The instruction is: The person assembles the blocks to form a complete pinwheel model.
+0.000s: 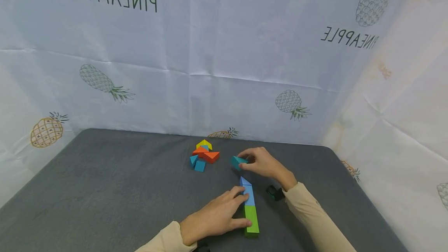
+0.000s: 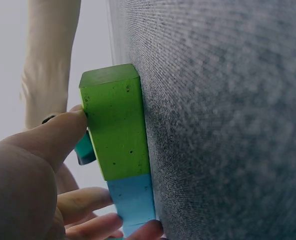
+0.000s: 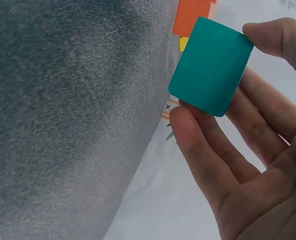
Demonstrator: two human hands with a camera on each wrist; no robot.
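On the bench, toward its near edge, the left hand's spread fingers touch the green block and blue block, presumably steadying their row; nearer the far edge, the right hand's fingers pinch the teal block, seemingly lifted.

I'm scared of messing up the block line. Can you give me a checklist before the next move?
1. Teal block held well: ok, the right hand pinches it between thumb and fingers.
2. Left hand on the line: ok, it touches the green block and the blue block.
3. Green and blue blocks touching end to end: ok.
4. Teal block touching the pointed blue block: not ok, they are apart.
5. Orange blocks out of the way: ok, off to the side.
6. Teal block's exact spot: cannot tell, no mark shows it.
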